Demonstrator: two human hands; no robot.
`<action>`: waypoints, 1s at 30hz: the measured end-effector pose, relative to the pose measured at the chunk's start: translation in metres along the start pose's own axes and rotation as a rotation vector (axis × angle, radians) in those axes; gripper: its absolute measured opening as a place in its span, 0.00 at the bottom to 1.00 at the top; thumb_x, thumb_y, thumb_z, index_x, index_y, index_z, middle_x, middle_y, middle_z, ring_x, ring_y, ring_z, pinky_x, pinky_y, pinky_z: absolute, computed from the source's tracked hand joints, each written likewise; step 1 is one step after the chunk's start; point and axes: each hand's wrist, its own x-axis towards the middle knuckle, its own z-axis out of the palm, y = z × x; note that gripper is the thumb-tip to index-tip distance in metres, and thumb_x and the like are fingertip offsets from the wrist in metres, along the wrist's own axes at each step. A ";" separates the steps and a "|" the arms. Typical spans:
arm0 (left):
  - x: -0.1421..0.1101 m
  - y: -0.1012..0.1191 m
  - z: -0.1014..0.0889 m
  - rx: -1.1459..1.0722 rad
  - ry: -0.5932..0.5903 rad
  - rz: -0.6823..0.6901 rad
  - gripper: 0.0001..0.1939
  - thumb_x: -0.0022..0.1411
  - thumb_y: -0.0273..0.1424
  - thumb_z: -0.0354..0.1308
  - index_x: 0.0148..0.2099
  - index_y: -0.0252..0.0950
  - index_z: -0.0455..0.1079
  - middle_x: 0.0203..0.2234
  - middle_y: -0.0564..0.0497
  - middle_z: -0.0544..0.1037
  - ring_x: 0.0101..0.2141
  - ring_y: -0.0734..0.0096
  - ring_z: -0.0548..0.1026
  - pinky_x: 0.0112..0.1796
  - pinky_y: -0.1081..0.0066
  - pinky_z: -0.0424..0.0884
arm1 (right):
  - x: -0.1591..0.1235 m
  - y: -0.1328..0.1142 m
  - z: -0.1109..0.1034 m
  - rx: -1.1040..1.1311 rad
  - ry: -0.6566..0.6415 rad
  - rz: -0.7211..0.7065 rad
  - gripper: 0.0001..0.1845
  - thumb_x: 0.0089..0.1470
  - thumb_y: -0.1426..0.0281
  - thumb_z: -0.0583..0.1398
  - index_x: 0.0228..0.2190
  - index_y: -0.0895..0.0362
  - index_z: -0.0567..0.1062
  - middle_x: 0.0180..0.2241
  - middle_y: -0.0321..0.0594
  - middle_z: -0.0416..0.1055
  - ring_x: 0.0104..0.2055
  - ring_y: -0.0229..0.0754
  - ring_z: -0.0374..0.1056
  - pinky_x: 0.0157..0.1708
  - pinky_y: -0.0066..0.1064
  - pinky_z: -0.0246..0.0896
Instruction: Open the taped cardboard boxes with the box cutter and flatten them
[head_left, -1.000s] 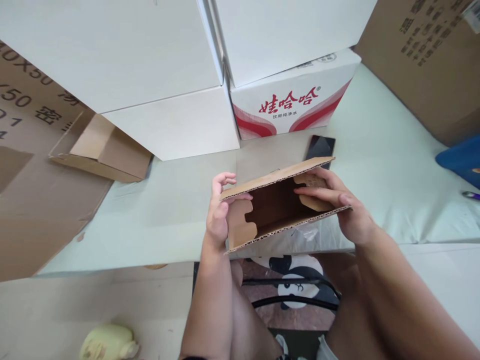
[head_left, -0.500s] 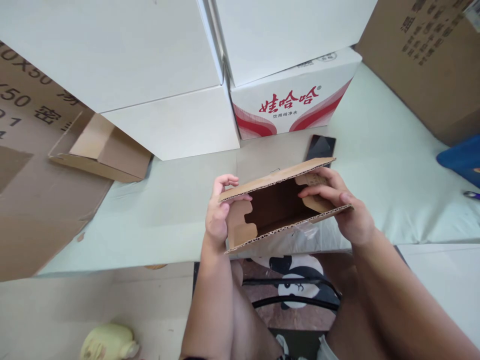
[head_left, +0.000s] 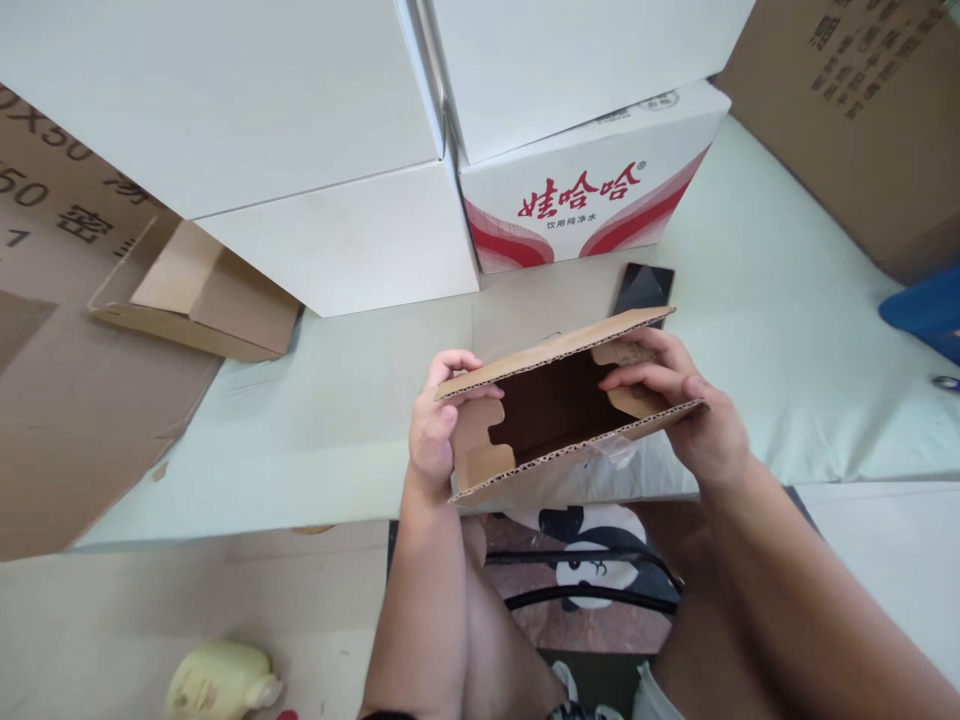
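Note:
A small brown cardboard box (head_left: pixel 570 350) is held up over the table's front edge, its open end facing me. At its left end my left hand (head_left: pixel 436 430) grips the side, thumb outside and fingers around the upper flap's edge. My right hand (head_left: pixel 694 405) holds the other end, with fingers reaching inside against the short notched flap and the thumb at the lower flap's edge. The interior is dark and I see nothing in it. A strip of clear tape (head_left: pixel 613 450) hangs from the lower flap.
A dark phone (head_left: pixel 643 290) lies behind the box on the pale green tablecloth (head_left: pixel 360 420). White boxes (head_left: pixel 322 100) and a red-and-white carton (head_left: pixel 585 205) stand at the back. Another small cardboard box (head_left: pixel 202 290) sits left. A yellow bottle (head_left: pixel 221 682) lies on the floor.
Both hands keep their hold on the cardboard box, which stays in nearly the same place and tilt. The view has shifted very slightly.

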 end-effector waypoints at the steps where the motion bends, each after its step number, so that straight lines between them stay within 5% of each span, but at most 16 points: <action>1: 0.000 0.000 0.001 -0.005 0.012 0.001 0.26 0.62 0.53 0.54 0.35 0.38 0.84 0.47 0.42 0.68 0.44 0.57 0.70 0.44 0.60 0.77 | 0.000 0.000 0.000 -0.002 -0.001 -0.005 0.30 0.60 0.44 0.49 0.34 0.47 0.84 0.61 0.38 0.64 0.67 0.59 0.54 0.69 0.51 0.51; 9: 0.000 0.002 0.007 -0.032 0.111 -0.056 0.25 0.62 0.51 0.55 0.32 0.37 0.83 0.45 0.43 0.68 0.41 0.62 0.71 0.42 0.64 0.77 | 0.000 -0.001 0.000 0.010 0.003 0.029 0.31 0.58 0.43 0.50 0.32 0.49 0.83 0.61 0.38 0.64 0.66 0.60 0.55 0.67 0.49 0.56; 20: -0.002 0.000 0.000 0.031 0.063 0.071 0.20 0.60 0.50 0.61 0.34 0.41 0.85 0.44 0.43 0.69 0.39 0.62 0.71 0.43 0.59 0.77 | -0.003 0.001 -0.001 0.021 0.014 0.038 0.31 0.58 0.42 0.50 0.31 0.50 0.80 0.60 0.39 0.63 0.59 0.57 0.62 0.60 0.50 0.64; 30: -0.003 0.007 0.000 0.173 -0.086 0.168 0.22 0.61 0.55 0.58 0.37 0.47 0.85 0.49 0.43 0.72 0.51 0.50 0.70 0.59 0.45 0.65 | -0.002 0.005 -0.002 0.015 0.094 0.058 0.29 0.56 0.41 0.52 0.31 0.49 0.80 0.59 0.39 0.62 0.65 0.62 0.56 0.69 0.56 0.49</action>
